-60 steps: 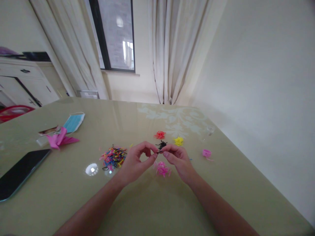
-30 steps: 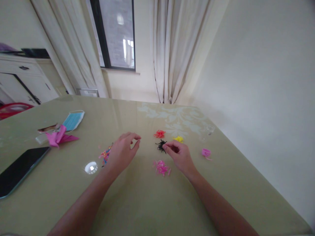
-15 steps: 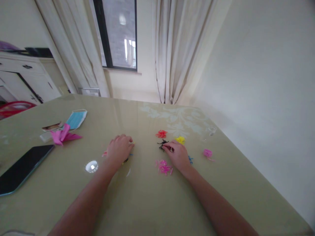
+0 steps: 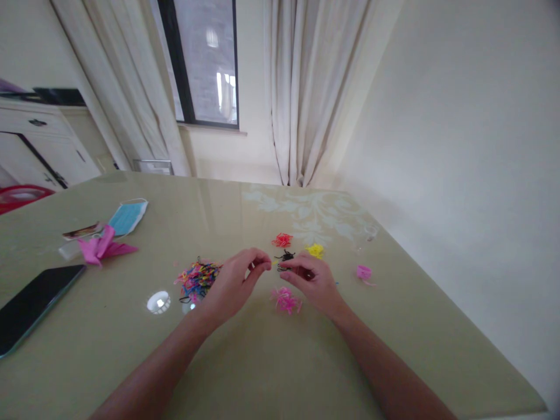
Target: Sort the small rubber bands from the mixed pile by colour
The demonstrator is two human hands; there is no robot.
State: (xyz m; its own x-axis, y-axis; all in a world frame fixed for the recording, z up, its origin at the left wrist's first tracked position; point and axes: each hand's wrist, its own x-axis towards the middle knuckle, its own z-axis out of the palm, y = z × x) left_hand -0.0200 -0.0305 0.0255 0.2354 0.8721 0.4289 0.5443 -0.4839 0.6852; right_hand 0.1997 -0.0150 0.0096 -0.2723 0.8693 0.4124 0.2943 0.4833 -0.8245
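Note:
My left hand is in a pinch, with a small yellow rubber band at its fingertips. Facing it, my right hand has its thumb and index finger parted, and black band loops show between the tips. Just behind those fingers lies a small pile of black rubber bands. A mixed-colour heap of rubber bands is partly covered by my left hand. Pink bands lie in front of my right hand; red bands and yellow bands lie beyond. My right hand hides most of a blue pile.
A pink coil sits to the right. On the left are a dark phone, a pink folded-paper shape and a blue face mask. A shiny round spot shows near the mixed heap. A wall borders the table's right side.
My left hand has moved right from over the mixed heap, bringing the yellow band toward my right hand and uncovering the heap. My right finger and thumb have parted beside the black pile.

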